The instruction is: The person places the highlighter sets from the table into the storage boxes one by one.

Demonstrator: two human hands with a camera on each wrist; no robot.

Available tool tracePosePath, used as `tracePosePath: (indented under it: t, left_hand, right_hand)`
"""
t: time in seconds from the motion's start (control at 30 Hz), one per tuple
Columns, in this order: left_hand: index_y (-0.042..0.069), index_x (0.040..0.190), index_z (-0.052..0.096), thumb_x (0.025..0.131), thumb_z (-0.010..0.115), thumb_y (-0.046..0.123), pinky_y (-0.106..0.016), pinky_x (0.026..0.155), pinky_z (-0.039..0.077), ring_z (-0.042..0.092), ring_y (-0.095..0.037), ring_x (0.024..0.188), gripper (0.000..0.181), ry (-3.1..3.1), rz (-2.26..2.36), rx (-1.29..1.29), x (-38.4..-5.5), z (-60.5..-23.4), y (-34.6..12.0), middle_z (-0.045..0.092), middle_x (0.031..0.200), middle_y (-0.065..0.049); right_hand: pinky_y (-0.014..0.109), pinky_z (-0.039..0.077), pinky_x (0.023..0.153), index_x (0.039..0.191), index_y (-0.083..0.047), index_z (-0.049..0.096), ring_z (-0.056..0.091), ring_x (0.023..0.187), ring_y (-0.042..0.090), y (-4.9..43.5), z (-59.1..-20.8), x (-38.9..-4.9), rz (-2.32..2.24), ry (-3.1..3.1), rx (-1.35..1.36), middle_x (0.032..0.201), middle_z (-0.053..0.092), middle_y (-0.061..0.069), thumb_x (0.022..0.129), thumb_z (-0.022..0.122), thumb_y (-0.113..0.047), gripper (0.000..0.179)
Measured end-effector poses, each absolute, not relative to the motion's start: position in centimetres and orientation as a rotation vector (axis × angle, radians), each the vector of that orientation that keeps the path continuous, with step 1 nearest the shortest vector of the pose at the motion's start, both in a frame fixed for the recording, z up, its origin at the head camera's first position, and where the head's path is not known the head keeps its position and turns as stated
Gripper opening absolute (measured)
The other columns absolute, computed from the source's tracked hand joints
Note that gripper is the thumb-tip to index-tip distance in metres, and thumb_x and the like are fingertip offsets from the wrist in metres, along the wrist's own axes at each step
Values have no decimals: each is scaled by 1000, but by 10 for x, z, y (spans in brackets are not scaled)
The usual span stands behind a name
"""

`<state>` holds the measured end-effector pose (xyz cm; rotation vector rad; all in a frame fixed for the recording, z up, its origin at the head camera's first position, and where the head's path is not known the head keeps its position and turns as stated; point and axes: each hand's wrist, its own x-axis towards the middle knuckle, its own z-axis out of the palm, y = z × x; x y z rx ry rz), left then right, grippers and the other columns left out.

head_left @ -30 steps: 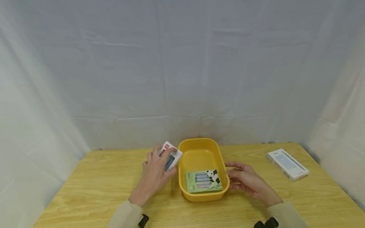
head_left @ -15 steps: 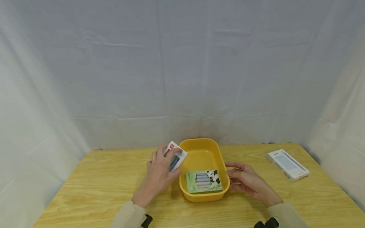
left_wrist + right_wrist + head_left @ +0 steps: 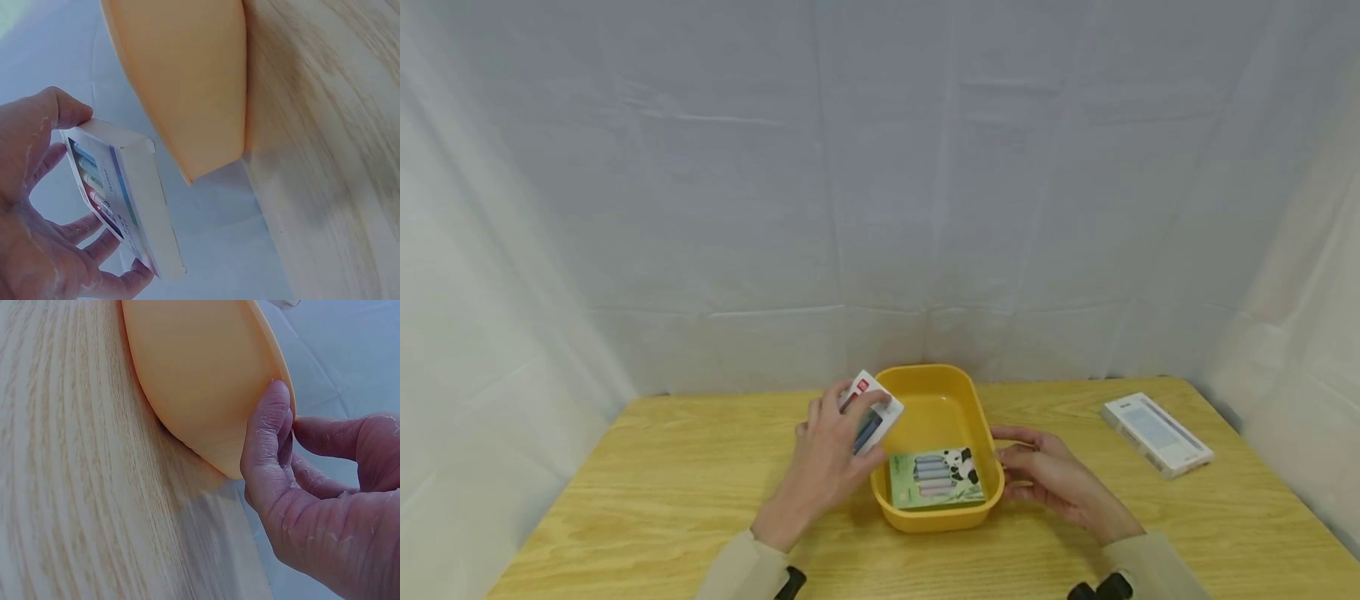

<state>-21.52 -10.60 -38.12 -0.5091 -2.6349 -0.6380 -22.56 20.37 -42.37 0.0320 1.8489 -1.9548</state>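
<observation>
My left hand (image 3: 823, 467) holds a small white box (image 3: 887, 410) with coloured sticks on its face and a red logo. In the left wrist view the box (image 3: 134, 187) sits between thumb and fingertips, tilted, apart from the yellow basin's outside wall (image 3: 187, 69). In the head view the box overlaps the left rim of the yellow basin (image 3: 942, 521). Against the basin's right side, my right hand (image 3: 1060, 479) touches the wall near the rim with slightly bent fingers. Flat inside the basin's near end lies a green panda box (image 3: 917, 492) picturing pastel sticks.
A white and light blue box (image 3: 1157, 433) lies on the right part of the wooden table (image 3: 685, 483). White sheeting (image 3: 880, 208) hangs behind the table and at both sides.
The left hand has moved right with the white box, bringing it from beside the basin to above its left rim. The right hand, basin and other boxes stay where they were.
</observation>
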Motion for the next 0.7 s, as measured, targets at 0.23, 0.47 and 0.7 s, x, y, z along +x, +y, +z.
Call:
tracePosePath:
  t: [0.23, 0.47, 0.7]
  left_hand:
    - [31, 132, 60, 81, 78, 25, -53, 83, 49, 52, -41, 123, 54, -2614, -645, -549, -212, -379, -100, 46, 150, -22]
    - [32, 132, 60, 81, 78, 25, -55, 83, 49, 52, -41, 124, 55, -2599, -657, -587, -210, -377, -96, 45, 150, -20]
    - [32, 133, 59, 81, 76, 24, -53, 84, 49, 52, -40, 122, 55, -2591, -664, -631, -211, -376, -92, 45, 150, -19]
  right_hand:
    - [27, 61, 74, 157, 2, 30, 72, 91, 17, 205, -425, -224, -1960, 1837, 14, 115, 72, 11, 101, 61, -18, 66]
    - [27, 61, 75, 156, 2, 30, 71, 91, 16, 204, -424, -224, -1962, 1840, 20, 114, 71, 10, 101, 62, -20, 67]
    - [28, 61, 76, 156, 1, 31, 70, 92, 17, 203, -423, -224, -1957, 1855, 29, 115, 71, 11, 102, 61, -19, 66]
